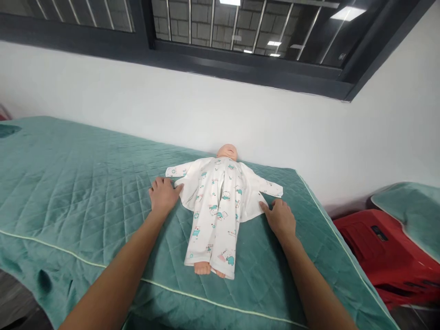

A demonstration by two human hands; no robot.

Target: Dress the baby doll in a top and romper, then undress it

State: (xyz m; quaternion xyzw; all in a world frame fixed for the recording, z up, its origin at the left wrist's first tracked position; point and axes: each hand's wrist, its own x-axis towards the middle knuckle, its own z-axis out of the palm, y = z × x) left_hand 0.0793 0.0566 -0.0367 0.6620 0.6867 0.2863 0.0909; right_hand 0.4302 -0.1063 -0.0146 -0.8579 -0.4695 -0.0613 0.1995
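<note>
A baby doll (227, 151) lies on its back on a green quilted bed cover (85, 183), dressed in white printed pyjamas (216, 211). Its jacket is spread open to both sides. My left hand (163, 195) lies flat on the cover, fingers touching the jacket's left flap. My right hand (280, 217) rests flat at the jacket's right flap, fingertips on its edge. The doll's bare feet (202, 269) stick out of the trouser legs.
The bed stands against a white wall (240, 114) under a dark-framed window (247, 68). A red plastic object (381, 252) sits to the right of the bed, beside another green-covered surface (412, 211).
</note>
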